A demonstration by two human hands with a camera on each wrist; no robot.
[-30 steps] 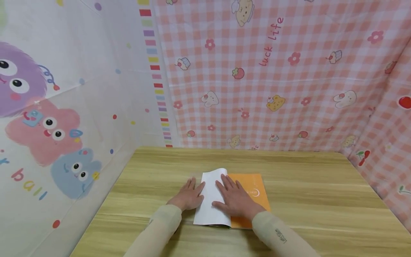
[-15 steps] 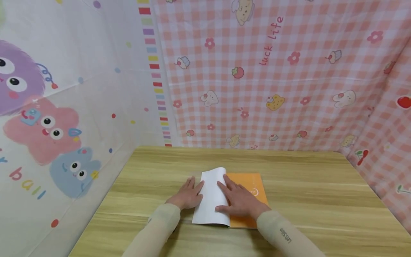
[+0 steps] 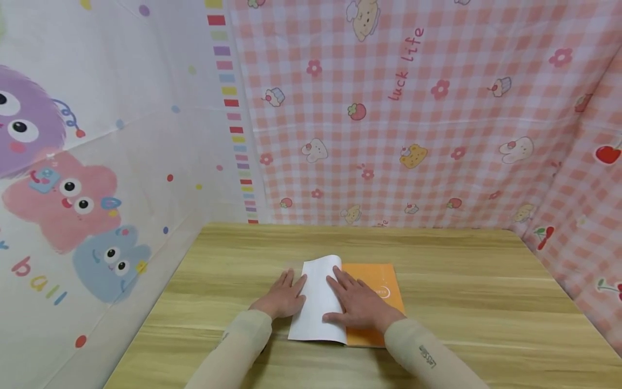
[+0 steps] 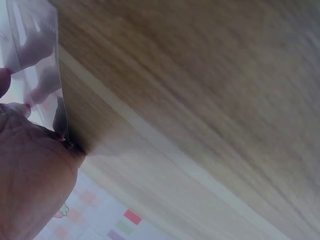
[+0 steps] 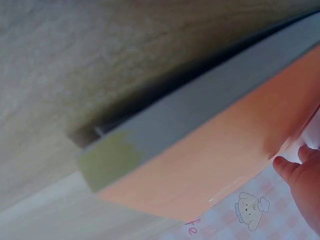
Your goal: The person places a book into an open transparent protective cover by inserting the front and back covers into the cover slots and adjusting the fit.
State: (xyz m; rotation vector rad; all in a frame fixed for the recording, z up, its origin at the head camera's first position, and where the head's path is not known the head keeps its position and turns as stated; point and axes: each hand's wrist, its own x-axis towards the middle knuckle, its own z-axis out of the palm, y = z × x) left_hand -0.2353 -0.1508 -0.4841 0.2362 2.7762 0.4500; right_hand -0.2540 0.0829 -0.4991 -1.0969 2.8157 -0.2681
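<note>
Left hand (image 3: pixel 280 300) and right hand (image 3: pixel 363 307), fingers apart, touch one white paper leaf (image 3: pixel 315 305) of one rectangular orange book (image 3: pixel 371 276).

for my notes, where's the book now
In the head view, low and right of centre: the book lies on the table, right hand resting on it.

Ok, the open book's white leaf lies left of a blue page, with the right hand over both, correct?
Not the colour: the head view shows an orange page. The white leaf does lie left of it, with the right hand over both.
</note>
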